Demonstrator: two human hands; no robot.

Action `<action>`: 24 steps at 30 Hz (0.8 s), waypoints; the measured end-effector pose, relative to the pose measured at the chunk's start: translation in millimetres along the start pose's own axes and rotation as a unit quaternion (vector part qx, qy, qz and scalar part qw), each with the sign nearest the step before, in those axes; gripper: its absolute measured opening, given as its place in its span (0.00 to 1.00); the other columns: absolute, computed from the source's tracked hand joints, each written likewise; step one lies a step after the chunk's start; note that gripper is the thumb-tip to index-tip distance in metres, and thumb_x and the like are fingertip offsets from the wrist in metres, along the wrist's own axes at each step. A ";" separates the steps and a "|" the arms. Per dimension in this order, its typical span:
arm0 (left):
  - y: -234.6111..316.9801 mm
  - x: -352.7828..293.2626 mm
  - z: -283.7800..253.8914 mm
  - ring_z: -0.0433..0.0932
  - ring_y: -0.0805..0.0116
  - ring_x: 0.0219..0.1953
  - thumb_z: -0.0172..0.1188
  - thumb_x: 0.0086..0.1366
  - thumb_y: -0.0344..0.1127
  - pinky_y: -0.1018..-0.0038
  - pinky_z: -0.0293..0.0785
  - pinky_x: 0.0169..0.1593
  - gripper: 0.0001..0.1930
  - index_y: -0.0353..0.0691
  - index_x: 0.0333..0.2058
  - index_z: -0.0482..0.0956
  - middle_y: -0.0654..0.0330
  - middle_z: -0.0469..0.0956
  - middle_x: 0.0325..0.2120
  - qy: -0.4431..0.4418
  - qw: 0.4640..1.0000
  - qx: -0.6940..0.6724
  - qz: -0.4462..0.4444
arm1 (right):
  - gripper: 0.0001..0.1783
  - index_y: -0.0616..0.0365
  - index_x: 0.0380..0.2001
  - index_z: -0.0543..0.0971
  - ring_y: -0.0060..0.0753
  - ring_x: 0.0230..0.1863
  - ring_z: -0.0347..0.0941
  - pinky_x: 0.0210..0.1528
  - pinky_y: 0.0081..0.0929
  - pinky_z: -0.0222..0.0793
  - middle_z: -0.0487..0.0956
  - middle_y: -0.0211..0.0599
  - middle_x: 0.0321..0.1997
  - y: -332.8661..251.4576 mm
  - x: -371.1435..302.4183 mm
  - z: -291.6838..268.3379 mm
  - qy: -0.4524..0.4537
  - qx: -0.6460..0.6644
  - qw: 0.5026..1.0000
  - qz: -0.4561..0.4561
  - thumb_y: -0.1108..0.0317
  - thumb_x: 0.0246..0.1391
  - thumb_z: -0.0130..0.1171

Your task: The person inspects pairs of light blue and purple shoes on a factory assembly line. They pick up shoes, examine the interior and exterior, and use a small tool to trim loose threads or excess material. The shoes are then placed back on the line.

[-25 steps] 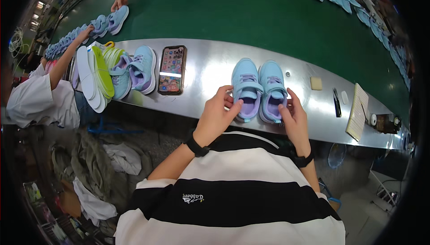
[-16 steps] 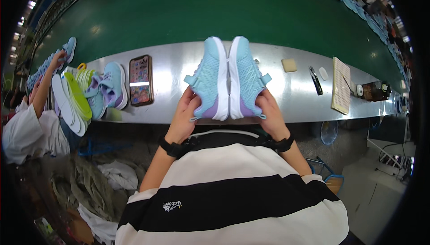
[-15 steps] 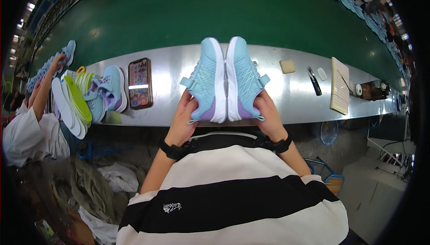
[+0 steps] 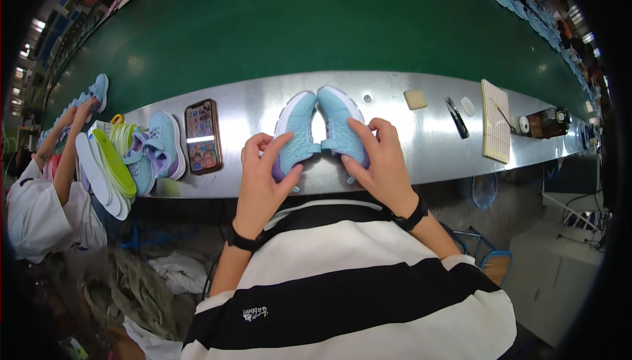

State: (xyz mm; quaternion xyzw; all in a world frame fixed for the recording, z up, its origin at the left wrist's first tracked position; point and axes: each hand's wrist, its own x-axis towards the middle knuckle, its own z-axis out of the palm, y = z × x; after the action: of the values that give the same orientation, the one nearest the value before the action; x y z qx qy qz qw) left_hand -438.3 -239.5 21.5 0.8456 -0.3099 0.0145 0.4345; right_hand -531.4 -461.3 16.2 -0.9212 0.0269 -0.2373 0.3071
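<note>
Two light-blue knit sneakers with lilac heels are in front of me above the steel table edge (image 4: 250,100), toes pointing away. My left hand (image 4: 258,179) has its thumb and fingers around the heel end of the left sneaker (image 4: 300,126). On the other side, my right hand (image 4: 385,166) grips the heel end of the right sneaker (image 4: 337,119) the same way. The straps of the two shoes meet or nearly meet in the middle, and their white soles face outward. Whether the soles rest on the steel cannot be told.
To the left lie a phone (image 4: 203,135), another pair of blue sneakers (image 4: 164,142) and stacked white and green insoles (image 4: 112,162). Rightward are a tan block (image 4: 415,100), black tweezers (image 4: 457,119) and a notepad (image 4: 495,123). Beyond runs a green belt (image 4: 263,30); a co-worker (image 4: 52,208) handles shoes.
The two sneakers were held sole to sole; now they are turned with soles outward and sit lower. My hands have shifted their grip from the heels' undersides to the outer sides.
</note>
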 end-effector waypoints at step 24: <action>2.1 27.5 18.8 0.74 0.66 0.51 0.36 0.77 0.49 0.67 0.75 0.52 0.22 0.43 0.61 0.63 0.57 0.71 0.53 0.008 0.705 -0.637 -0.313 | 0.28 0.58 0.63 0.64 0.30 0.57 0.70 0.60 0.34 0.66 0.72 0.35 0.59 -4.2 40.6 19.4 -0.038 0.716 0.623 0.311 0.49 0.72 0.36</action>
State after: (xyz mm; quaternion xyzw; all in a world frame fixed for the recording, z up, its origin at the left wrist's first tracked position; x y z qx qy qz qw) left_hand -421.9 -268.4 19.4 0.4163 0.0405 -0.3165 0.8514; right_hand -487.0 -455.0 22.1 -0.3550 0.1220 -0.0366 0.9261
